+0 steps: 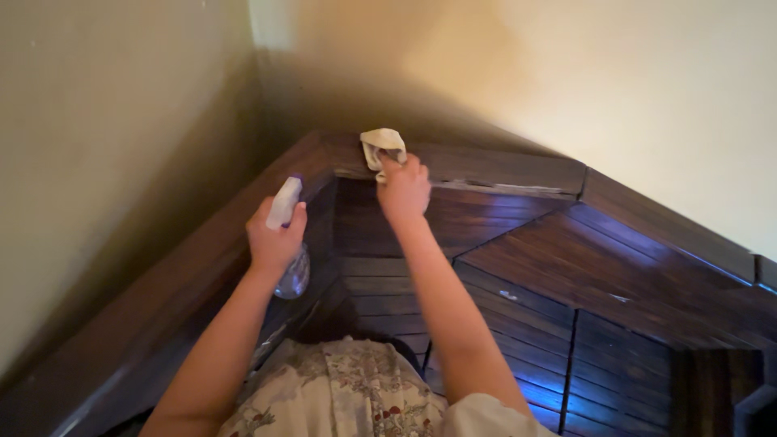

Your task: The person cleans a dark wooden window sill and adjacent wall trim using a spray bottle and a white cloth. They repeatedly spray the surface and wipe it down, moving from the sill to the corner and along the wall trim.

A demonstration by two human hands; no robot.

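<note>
My right hand (404, 190) presses a crumpled pale cloth (380, 146) against the dark wooden skirting board (502, 168) in the corner. My left hand (273, 240) grips a clear spray bottle (295, 275) with a white nozzle head (285, 202), held upright above the left skirting board (162, 291). Both arms reach forward from the bottom of the view.
Dark wooden floor panels (526, 267) spread across a corner landing, with angled seams. Cream walls (97, 146) rise on the left and at the back. A floral garment (340, 388) covers the bottom middle. A dark post or rail (720, 388) stands at the lower right.
</note>
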